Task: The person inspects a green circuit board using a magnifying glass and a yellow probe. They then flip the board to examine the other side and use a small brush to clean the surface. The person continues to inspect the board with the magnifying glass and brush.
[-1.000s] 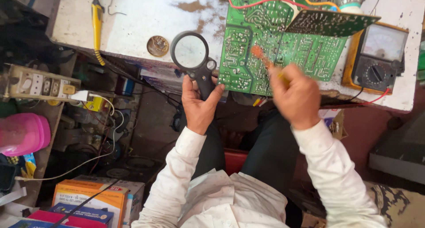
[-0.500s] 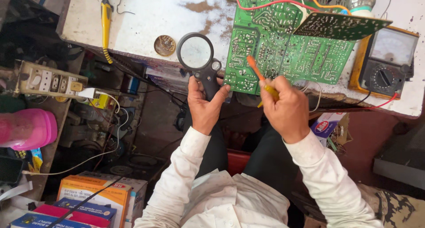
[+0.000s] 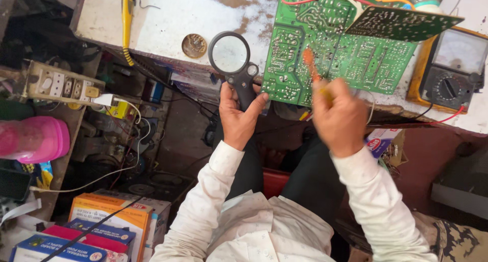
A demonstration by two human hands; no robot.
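Worn white workbench (image 3: 168,18), green circuit board (image 3: 325,53) at its front edge: left hand (image 3: 239,117) clamped on black magnifier (image 3: 231,56) just left of board; right hand (image 3: 338,117) pinches orange probe (image 3: 311,63) on board (blurred; steadier tip advisable).

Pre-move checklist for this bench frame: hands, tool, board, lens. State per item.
1. Left hand grips the magnifying glass by its handle: ok.
2. Lens sits over the circuit board: not ok, it is over the bare worktop beside the board.
3. Right hand holds the orange-tipped tool: ok, though blurred.
4. Tool tip touching the board: cannot tell, motion blur.
5. Board lies flat on the worktop: ok, near edge overhangs.
6. Multimeter beside the board, leads attached: ok.
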